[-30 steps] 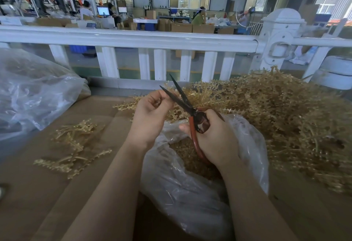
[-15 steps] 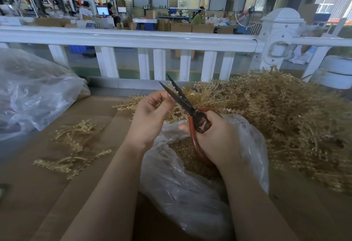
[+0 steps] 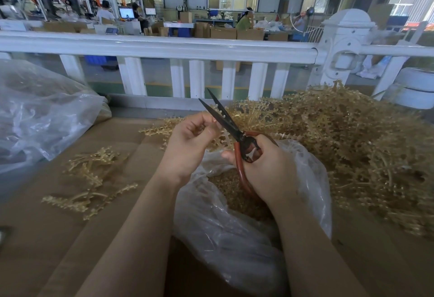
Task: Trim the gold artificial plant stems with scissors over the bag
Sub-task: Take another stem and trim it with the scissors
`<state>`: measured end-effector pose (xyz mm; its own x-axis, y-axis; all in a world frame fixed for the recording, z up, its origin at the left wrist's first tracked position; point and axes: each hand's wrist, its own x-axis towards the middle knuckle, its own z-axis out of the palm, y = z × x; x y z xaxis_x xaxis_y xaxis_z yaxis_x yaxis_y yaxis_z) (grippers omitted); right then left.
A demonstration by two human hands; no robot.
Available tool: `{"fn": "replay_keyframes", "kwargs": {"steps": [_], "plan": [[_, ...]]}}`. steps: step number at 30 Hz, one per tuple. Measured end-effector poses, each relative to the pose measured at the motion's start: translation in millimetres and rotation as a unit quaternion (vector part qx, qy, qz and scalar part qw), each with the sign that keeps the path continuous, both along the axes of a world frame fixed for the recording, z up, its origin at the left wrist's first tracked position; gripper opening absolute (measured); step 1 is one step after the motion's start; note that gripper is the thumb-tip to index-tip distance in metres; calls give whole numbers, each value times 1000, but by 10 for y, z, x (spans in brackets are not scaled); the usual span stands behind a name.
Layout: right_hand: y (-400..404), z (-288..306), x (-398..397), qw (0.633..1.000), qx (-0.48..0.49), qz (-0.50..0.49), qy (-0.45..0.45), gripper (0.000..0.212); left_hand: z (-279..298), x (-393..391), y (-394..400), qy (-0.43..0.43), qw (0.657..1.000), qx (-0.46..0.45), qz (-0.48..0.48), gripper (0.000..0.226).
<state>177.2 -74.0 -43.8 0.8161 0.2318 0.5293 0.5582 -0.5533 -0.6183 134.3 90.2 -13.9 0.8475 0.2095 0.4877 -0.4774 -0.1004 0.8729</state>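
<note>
My right hand (image 3: 267,170) grips the red handles of black-bladed scissors (image 3: 225,123), whose blades stand apart and point up and to the left. My left hand (image 3: 190,144) pinches a thin gold plant stem (image 3: 219,111) that lies between the blades. Both hands are above the mouth of a clear plastic bag (image 3: 234,238) that holds gold trimmings (image 3: 232,193). A big heap of gold stems (image 3: 340,141) fills the right side of the table.
A small pile of gold stems (image 3: 89,179) lies on the brown cardboard table top (image 3: 47,238) at the left. A large crumpled clear bag (image 3: 40,113) sits at the far left. A white railing (image 3: 164,48) runs along the far table edge.
Both hands and the scissors have stayed almost in place. The stem now shows between the open blades, a little higher than before.
</note>
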Motion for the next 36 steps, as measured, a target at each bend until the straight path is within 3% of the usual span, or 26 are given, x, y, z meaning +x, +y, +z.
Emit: {"fn": "replay_keyframes", "kwargs": {"steps": [7,14,29,36], "plan": [[4,-13,-2,1000,5,5,-5,60,-2,2,14,-1,999,-32,-4,11],[1,-15,-4,1000,19,18,3,45,15,8,30,-34,998,-49,8,11],[-13,-4,-7,1000,8,20,5,47,14,-7,31,-15,999,-37,-16,6],[-17,13,-25,999,18,34,-6,39,16,5,27,-24,997,-58,39,15]]}}
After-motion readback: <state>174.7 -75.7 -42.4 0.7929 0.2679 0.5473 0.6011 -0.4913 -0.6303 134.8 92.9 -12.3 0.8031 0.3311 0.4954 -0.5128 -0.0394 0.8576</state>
